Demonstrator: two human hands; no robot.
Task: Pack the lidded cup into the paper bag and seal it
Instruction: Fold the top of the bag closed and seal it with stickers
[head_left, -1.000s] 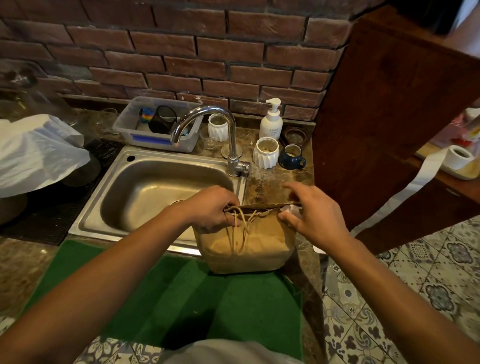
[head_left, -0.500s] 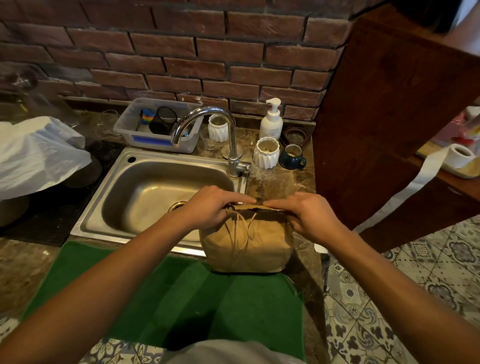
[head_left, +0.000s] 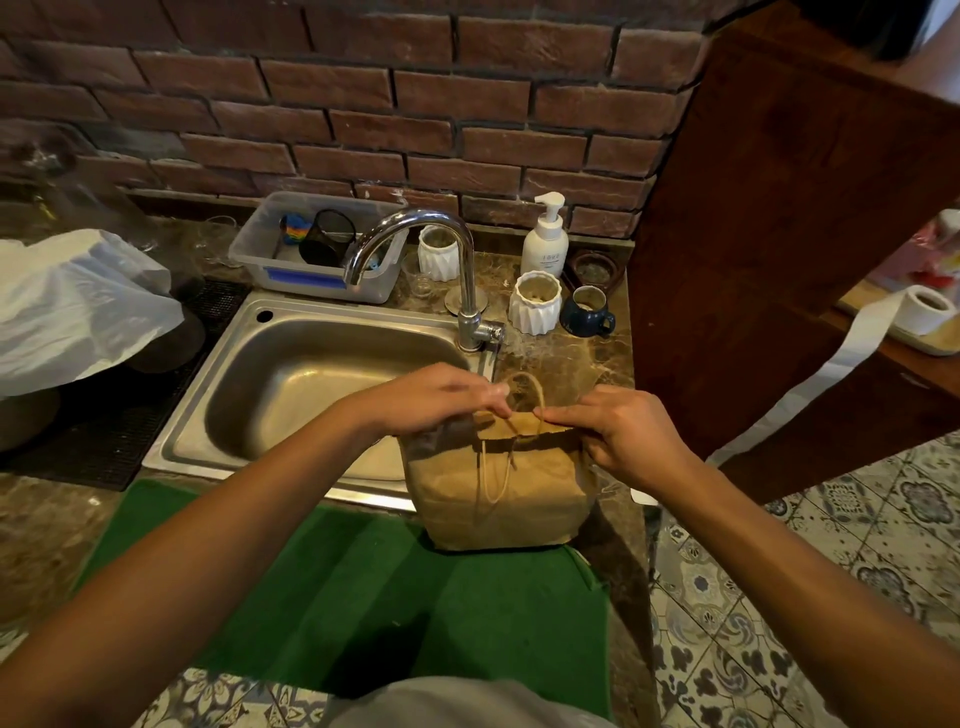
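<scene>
Paper bag (head_left: 498, 493) stands upright just right of centre in the frame, its base on the green mat (head_left: 363, 587) at the front edge of the sink (head_left: 291, 384). The lidded cup is not visible — presumably inside, since the bag's mouth is folded over. That fold runs left to right across the picture, a flat strip whose long axis lies straight between the two hands.

Left hand (head_left: 436, 397) comes in from the left end of the fold, its fingertips (head_left: 496, 402) closed down on the paper near the middle. Right hand (head_left: 621, 436) mirrors it from the right end, fingers (head_left: 553, 414) pinched on the strip so that the two sets of tips nearly meet at centre. Neither hand sits clearly nearer; both are on the fold.

One twine handle (head_left: 524, 387) loops up behind the fold, in the gap between the fingertips, and the other hangs down the front face (limp against the paper).

Judging from this, sealing is under way: the next press or roll would go along that left-right axis, downward and toward the viewer, and the upright handle lies right where the crease must pass — it may get trapped.
</scene>
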